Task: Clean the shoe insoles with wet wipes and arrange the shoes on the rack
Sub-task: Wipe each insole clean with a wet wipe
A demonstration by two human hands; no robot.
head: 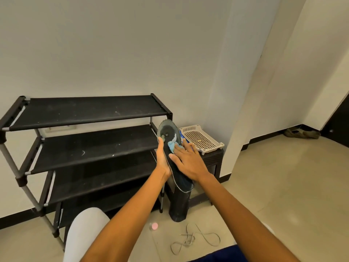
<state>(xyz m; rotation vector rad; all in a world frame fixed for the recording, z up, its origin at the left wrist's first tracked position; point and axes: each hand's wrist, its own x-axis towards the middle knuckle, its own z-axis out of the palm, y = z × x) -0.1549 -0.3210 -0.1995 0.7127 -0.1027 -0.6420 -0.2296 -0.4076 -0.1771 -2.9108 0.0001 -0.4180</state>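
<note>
Insole (pixel 168 136) held in the air, toe end up, in front of the shoe rack (pixel 90 114). Left hand (pixel 162 161) grips its edge from beneath, probably to brace it against wiping pressure. Right hand (pixel 188 159) lies flat, straight fingers pressing a pale blue wet wipe (pixel 174 145) onto the surface. Insole dark, worn grey at toe. Shelves hold no shoes. Loose shoelace (pixel 194 240) on floor.

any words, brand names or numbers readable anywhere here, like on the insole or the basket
None can be read.
The insole in the left hand shows worn pale patches near its top, no legible print.
The beige basket bears no visible label.
The shoe rack shows only scuffs and specks.
</note>
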